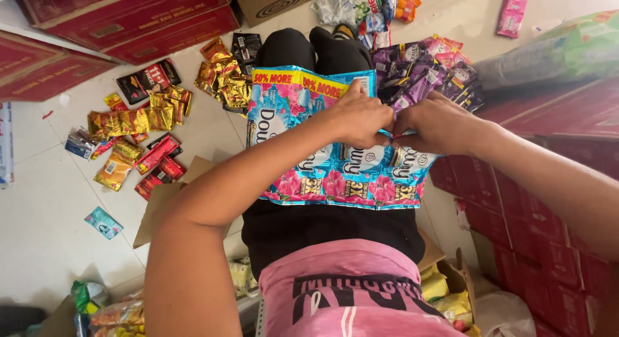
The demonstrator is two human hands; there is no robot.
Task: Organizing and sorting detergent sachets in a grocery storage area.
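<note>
Blue plastic sachets with pink flowers (335,176), joined in a sheet, lie across the lap of the seated person, over the black trousers (329,224) and just above the pink shirt (348,298). The left hand (358,118) and the right hand (438,125) meet over the middle of the sheet; both pinch its upper edge with closed fingers, knuckles almost touching. Beside the right hand, a heap of purple sachets (425,72) rests. On the white tiled floor (39,214) at the left, gold and red small packets (138,127) are scattered. Dark red cardboard boxes (129,21) stand farther away at the top.
</note>
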